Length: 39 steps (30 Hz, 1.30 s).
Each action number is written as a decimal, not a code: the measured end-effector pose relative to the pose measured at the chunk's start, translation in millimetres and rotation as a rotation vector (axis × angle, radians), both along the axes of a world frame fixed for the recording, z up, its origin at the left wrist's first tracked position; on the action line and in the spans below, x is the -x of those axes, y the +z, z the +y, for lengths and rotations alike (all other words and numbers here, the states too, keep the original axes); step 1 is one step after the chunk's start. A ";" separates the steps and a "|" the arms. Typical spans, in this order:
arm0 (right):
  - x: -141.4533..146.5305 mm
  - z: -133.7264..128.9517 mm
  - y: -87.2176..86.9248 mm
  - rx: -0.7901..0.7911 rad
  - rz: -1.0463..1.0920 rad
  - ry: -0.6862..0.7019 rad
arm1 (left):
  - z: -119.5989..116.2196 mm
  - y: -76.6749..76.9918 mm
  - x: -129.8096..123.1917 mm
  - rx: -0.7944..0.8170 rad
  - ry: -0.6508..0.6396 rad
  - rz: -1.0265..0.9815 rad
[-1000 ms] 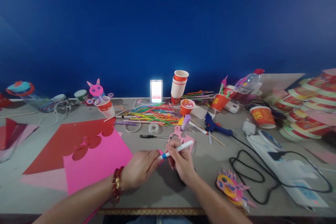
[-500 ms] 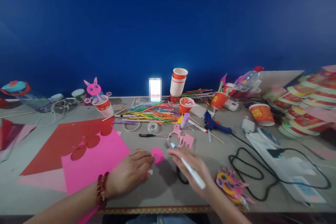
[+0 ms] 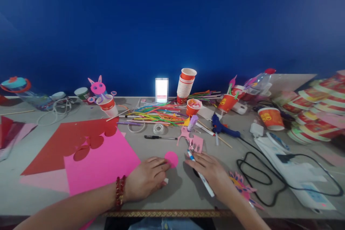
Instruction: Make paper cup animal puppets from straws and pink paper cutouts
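Observation:
My left hand (image 3: 147,178), fingers closed, holds the edge of a bright pink paper circle (image 3: 171,160) low over the table. A small white piece (image 3: 165,180) pokes out under its curled fingers; what it is cannot be made out. My right hand (image 3: 211,174) is closed round a white marker (image 3: 207,185) with a blue end, low at the tabletop. Partly hidden beneath that hand are scissors (image 3: 191,146), blades pointing away and dark handle mostly covered. Just beyond them lies a cut-up pink paper scrap (image 3: 198,142).
Pink sheet (image 3: 99,165) and red sheet (image 3: 54,147) lie left. Ahead are a black pen (image 3: 160,137), tape roll (image 3: 158,128), colourful pipe cleaners (image 3: 156,113) and stacked cups (image 3: 185,86). Rightward are a blue glue gun (image 3: 225,129), black cable (image 3: 258,176) and power strip (image 3: 304,187).
Both hands have shifted right, the left with the pink circle. My right hand has lowered the marker towards the table, and the scissors have slid right beneath it.

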State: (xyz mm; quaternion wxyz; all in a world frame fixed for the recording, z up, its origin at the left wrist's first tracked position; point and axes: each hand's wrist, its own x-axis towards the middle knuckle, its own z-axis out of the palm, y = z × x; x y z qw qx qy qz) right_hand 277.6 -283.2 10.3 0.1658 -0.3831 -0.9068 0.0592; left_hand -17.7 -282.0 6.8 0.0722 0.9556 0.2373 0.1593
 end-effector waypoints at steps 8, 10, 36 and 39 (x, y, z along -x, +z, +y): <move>45.4 2.2 26.6 0.349 0.493 -0.074 | -3.8 2.0 2.8 -0.016 0.024 -0.034; 61.8 12.8 25.2 0.477 0.672 -0.129 | -4.5 -0.9 2.9 -0.026 0.022 -0.023; 80.6 26.4 -12.4 0.444 0.702 -0.263 | -7.4 -2.2 1.9 0.027 0.046 0.007; 80.4 26.6 -13.2 0.453 0.690 -0.252 | -7.3 -1.6 1.5 0.026 0.046 0.012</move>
